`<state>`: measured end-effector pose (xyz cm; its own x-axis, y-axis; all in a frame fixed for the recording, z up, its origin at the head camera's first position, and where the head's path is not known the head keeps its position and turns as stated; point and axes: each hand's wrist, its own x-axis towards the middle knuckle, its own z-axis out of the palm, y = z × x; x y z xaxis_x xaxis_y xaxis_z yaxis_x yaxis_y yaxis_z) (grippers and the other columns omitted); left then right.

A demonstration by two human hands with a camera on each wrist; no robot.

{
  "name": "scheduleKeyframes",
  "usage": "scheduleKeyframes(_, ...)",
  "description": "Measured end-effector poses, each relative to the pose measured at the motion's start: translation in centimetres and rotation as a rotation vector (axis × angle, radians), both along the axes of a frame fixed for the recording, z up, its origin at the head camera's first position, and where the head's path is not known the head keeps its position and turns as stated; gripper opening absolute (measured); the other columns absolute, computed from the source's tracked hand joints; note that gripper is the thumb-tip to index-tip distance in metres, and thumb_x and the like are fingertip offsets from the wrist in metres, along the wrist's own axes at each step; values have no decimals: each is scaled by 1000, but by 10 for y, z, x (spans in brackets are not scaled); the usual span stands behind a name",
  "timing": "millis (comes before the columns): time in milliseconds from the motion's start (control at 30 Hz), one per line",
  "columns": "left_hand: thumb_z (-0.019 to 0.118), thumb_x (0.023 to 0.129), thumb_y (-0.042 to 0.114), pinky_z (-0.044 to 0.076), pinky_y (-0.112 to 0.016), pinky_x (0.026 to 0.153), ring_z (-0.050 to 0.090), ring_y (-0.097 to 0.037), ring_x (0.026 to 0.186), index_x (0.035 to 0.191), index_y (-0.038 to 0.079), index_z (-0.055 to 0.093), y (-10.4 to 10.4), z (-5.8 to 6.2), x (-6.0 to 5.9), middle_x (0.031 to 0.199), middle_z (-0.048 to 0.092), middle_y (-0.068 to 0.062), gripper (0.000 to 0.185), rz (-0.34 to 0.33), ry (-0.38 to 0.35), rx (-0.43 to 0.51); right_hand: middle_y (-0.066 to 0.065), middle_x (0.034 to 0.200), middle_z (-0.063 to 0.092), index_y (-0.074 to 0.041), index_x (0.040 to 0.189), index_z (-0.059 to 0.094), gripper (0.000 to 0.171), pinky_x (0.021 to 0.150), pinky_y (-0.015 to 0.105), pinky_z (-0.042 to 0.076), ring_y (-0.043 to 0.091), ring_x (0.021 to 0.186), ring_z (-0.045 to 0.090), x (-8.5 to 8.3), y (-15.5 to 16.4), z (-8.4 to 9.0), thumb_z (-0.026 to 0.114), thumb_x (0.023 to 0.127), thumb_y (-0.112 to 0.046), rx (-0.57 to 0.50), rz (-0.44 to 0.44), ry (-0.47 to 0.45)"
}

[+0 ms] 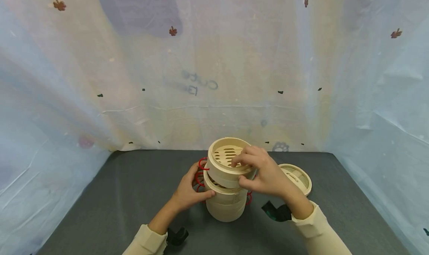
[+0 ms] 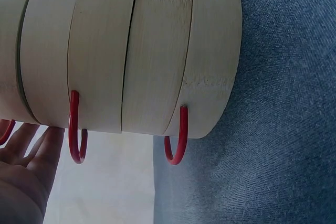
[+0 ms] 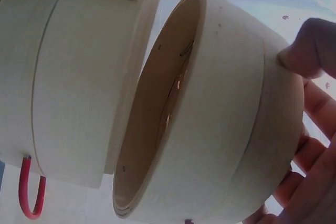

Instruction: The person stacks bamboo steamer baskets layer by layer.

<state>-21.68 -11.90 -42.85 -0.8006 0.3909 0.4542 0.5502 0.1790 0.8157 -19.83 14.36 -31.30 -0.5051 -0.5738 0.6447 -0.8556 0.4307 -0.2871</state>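
At the middle of the grey desk (image 1: 127,195), the right hand (image 1: 264,173) grips the top tier (image 1: 228,161) of a bamboo steamer, fingers curled over its near rim and thumb against its outer wall. That tier sits tilted, lifted off the layers under it on the side toward the right hand; the right wrist view shows a wedge of open space between its bottom edge and the tier below, with a fingertip (image 3: 310,51) pressed to the pale wood. Its slatted floor shows from above in the head view.

Just below and to the left, the left hand (image 1: 189,191) holds the lower stack (image 1: 226,206), thumb laid across the front of a middle layer and fingers wrapped behind, next to the red wire loops (image 1: 200,175) that stick out from the stack's side. In the left wrist view two such loops hang from the bamboo wall, and the fingers lie by one of them.

Beyond the right hand, further to the right and a little back, the steamer lid (image 1: 296,177) lies flat on the desk, apart from the stack. Cream sleeves cover both forearms, and a dark strap sits at each wrist. A pale, thin cloth backdrop (image 1: 100,79) dotted with small leaf prints rises behind and at both sides of the desk.
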Motion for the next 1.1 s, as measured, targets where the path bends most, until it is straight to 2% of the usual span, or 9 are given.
scheduleKeyframes(433,81,76,18,53,-35,90,61,-28,113,143,24,38,0,0,0,135,54,-3,80,19,-46,-7,-12,89,53,-26,99,66,31,76,30,30,4,84,42,3,-5,-9,70,71,-13,13,2,31)
scheduleKeyframes(600,80,76,19,53,-35,90,61,-23,113,144,23,37,0,-1,0,136,53,-4,81,21,-45,-10,-12,88,53,-26,99,66,31,78,33,32,5,83,42,4,-7,-10,70,71,-13,18,-5,47)
scheduleKeyframes(833,79,78,21,53,-36,92,60,-30,115,145,23,35,0,1,0,138,52,-5,81,18,-68,-5,-12,87,53,-27,98,66,32,78,34,34,3,82,43,4,-10,-11,70,70,-13,27,-12,57)
scheduleKeyframes(1100,79,78,21,52,-34,93,60,-22,116,145,21,35,0,1,1,136,53,-6,81,16,-80,-3,-13,86,52,-28,98,66,33,77,34,33,3,81,43,6,-12,-13,70,69,-12,41,-21,59)
